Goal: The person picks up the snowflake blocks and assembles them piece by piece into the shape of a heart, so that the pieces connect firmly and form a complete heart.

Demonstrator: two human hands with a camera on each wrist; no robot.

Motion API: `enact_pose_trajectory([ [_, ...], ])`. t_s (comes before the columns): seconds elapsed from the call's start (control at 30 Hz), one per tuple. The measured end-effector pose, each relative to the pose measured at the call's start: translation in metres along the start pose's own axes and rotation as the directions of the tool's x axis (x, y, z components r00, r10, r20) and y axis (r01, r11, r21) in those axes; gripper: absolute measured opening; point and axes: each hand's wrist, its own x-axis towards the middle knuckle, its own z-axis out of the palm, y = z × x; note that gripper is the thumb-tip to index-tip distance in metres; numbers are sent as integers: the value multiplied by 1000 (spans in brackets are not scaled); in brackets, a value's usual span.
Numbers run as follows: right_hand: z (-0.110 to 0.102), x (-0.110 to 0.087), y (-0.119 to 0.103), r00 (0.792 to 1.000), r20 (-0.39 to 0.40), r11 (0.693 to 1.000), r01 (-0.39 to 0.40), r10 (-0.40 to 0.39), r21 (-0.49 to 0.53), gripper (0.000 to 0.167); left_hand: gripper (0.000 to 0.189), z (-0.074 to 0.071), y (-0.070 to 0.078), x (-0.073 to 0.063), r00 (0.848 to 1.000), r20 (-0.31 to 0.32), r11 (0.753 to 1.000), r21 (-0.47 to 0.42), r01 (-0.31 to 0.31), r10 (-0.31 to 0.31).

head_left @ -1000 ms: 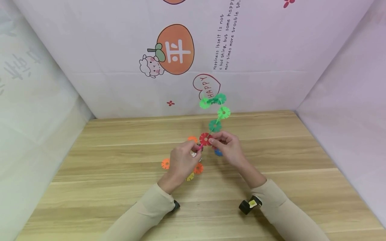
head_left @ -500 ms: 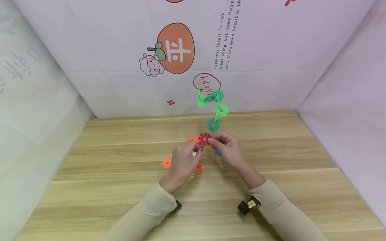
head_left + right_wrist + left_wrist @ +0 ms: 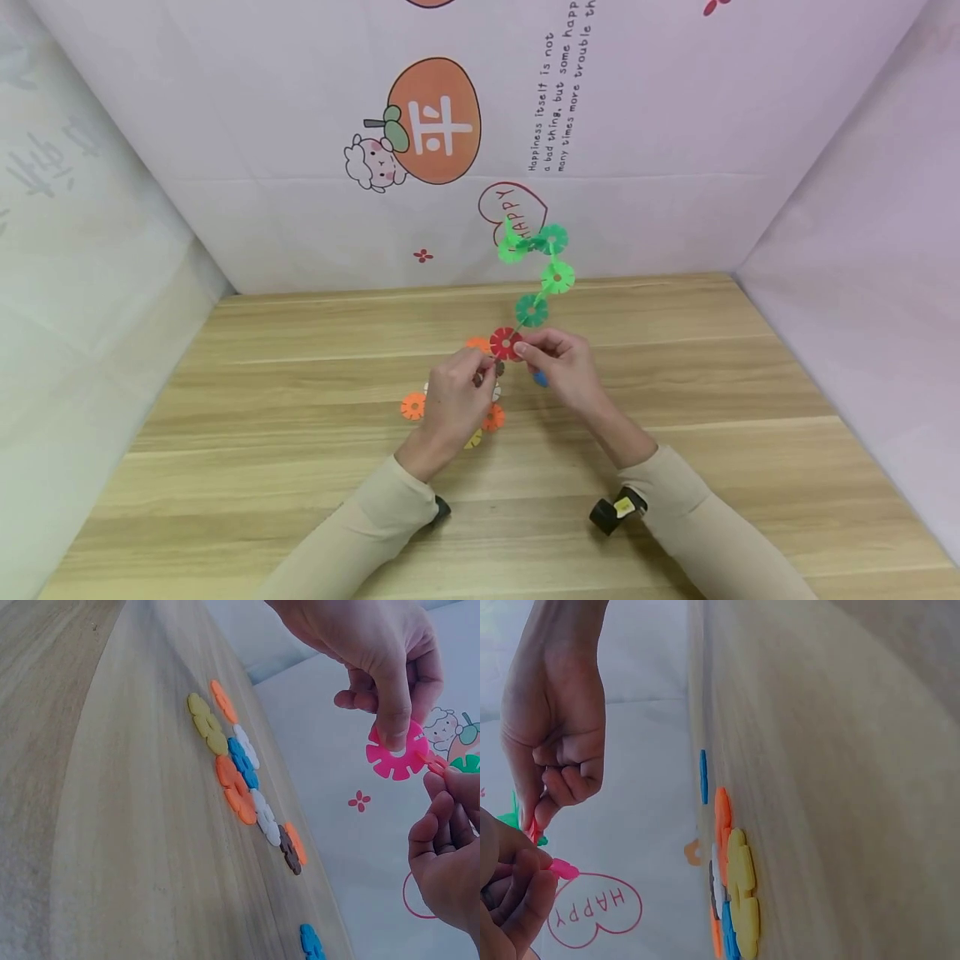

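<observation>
Between its thumb and fingers, my left hand (image 3: 455, 396) pinches a pink notched plastic disc (image 3: 390, 761), mostly hidden by that hand in the head view. My right hand (image 3: 566, 371) pinches a red notched disc (image 3: 505, 343) at its right edge. In the right wrist view the pink disc meets the red one at the slots; how deep they sit cannot be told. From the red disc a chain of interlocked dark and light green discs (image 3: 557, 277) rises and curves left, held above the table.
Loose discs lie flat on the wooden table (image 3: 300, 500) beneath and around my left hand: orange (image 3: 412, 407), yellow (image 3: 472, 439), white (image 3: 265, 817) and brown (image 3: 290, 850). A blue disc (image 3: 542, 379) lies under my right hand. White printed cloth (image 3: 285, 208) stands behind.
The green chain swung slightly left, then back right. The red disc shifted a little left, and the pink disc has nearly gone from the head view. Both hands keep their grip.
</observation>
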Motion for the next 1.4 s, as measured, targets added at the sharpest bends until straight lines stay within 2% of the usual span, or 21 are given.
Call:
enact_pose_trajectory([
  [0.37, -3, 0, -9, 999, 21, 999, -34, 33, 18, 19, 15, -1, 1, 3, 999, -27, 998, -58, -40, 39],
  [0.67, 9, 0, -19, 1000, -5, 1000, -8, 8, -26, 19, 14, -3, -1, 4, 998, -59, 990, -139, 4, -12],
  [0.9, 16, 1, -25, 996, -83, 1000, -25, 24, -8, 15, 15, -2, 2, 5, 994, -105, 983, -180, 16, -35],
  [0.97, 15, 1, -27, 996, -88, 999, -30, 29, -10, 15, 15, -2, 2, 6, 994, -102, 982, -187, 29, -49],
  [1.07, 10, 3, -28, 995, -97, 999, -31, 28, -29, 18, 14, -4, 2, 7, 992, -63, 968, -234, 88, -105],
  [1.23, -4, 7, -28, 989, -151, 999, -3, -4, -43, 18, 14, -11, -1, 5, 978, -44, 939, -291, 181, -202],
  [1.4, -4, 6, -29, 995, -96, 998, 2, -9, -64, 19, 11, -11, -2, 6, 979, -39, 945, -272, 181, -199],
])
